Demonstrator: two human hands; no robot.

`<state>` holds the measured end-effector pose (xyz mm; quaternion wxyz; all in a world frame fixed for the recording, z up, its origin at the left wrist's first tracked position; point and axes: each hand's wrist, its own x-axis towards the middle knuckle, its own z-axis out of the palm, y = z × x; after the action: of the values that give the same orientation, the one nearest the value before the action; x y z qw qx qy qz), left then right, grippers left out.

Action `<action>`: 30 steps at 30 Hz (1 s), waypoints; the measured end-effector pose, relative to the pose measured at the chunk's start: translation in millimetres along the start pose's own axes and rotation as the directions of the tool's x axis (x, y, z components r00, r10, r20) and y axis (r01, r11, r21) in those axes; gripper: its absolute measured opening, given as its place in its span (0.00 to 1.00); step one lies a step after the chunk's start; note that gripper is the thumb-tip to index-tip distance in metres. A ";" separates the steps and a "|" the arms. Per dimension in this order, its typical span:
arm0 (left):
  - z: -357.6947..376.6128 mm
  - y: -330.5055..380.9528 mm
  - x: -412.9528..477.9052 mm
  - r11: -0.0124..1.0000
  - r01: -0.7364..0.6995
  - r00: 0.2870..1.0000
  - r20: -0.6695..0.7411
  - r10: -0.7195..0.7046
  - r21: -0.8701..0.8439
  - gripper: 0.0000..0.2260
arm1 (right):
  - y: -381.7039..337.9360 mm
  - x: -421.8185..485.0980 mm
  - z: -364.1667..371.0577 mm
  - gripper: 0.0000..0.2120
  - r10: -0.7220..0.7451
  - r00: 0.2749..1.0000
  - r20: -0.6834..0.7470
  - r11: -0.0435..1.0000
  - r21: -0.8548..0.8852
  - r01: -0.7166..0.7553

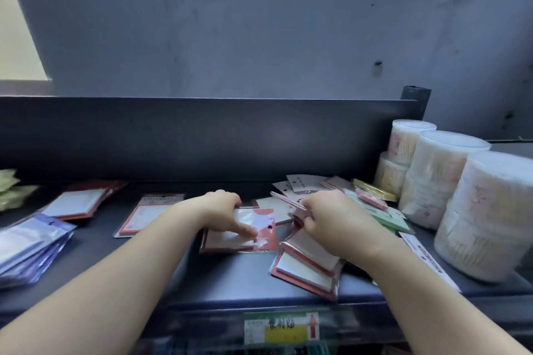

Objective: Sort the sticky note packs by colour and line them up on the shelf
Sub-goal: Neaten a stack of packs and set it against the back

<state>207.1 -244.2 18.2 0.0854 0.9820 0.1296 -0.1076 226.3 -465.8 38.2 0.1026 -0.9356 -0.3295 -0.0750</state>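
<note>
left hand grip pinches red pack; right hand grip clutches fanned pink packs. Slick wrappers: fan may slip into green packs, remixing colours.

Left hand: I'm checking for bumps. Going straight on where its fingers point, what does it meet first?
Probably the right hand, gripping pink packs, just past the red pack the left hand holds; depth unclear.

Red packs lie flat and overlapping in the middle of the dark shelf; a blue stack sits far left; green packs lie in a jumbled heap at right.
</note>
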 end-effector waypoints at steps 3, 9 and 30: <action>0.1 -10.6 -12.5 0.992 0.022 0.982 -0.182 -0.045 -0.126 0.22 | 4.9 2.1 -9.1 0.07 0.038 0.961 -0.273 0.975 0.220 0.024; -5.1 -41.3 -52.6 0.724 -0.083 0.846 -0.433 -0.313 -0.685 0.07 | 2.6 13.0 -5.3 0.09 0.212 0.926 -0.312 0.632 0.767 0.114; 7.0 -149.5 -80.5 0.137 -0.245 0.828 -0.280 -0.485 -0.960 0.22 | -98.5 59.8 29.6 0.12 0.379 0.922 0.077 -0.105 0.994 -0.040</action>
<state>89.0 -122.4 9.4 0.6538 0.6506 0.2692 0.2770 212.4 -347.7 36.1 0.7971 -0.5856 -0.1107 0.0969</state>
